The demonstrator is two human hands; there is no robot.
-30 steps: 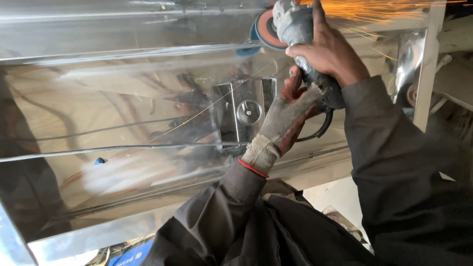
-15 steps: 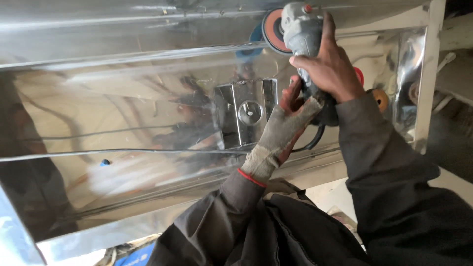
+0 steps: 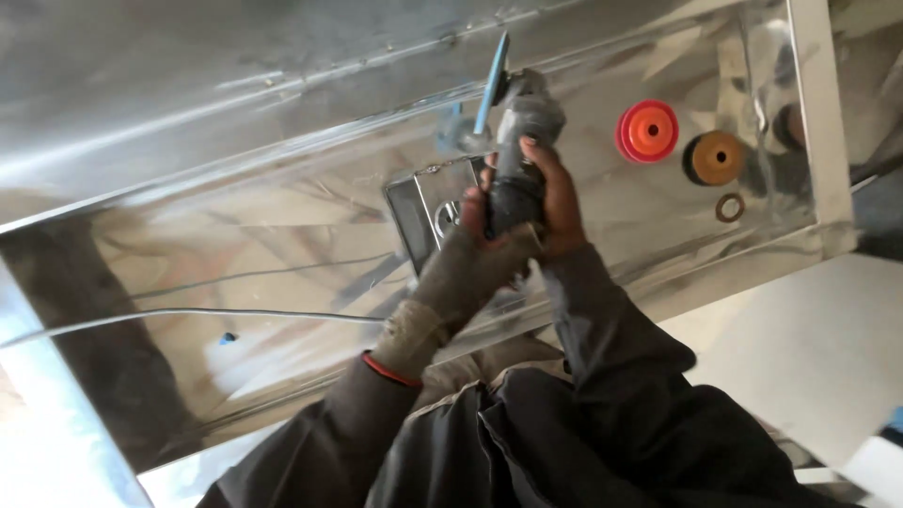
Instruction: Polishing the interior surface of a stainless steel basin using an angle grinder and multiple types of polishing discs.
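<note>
Head view shows both hands wrapped tight around one grinder [image 3: 513, 155], which sits in the middle of the picture over the shiny metal box [image 3: 235, 254]. The gloved left hand [image 3: 470, 268] grips low on the handle and the bare right hand [image 3: 555, 202] grips just above it (so the right one is nearer the disc). The grinder's long body points up and away from the person, with its blue disc [image 3: 491, 85] standing edge-on by the long metal seam [image 3: 282, 150].
</note>
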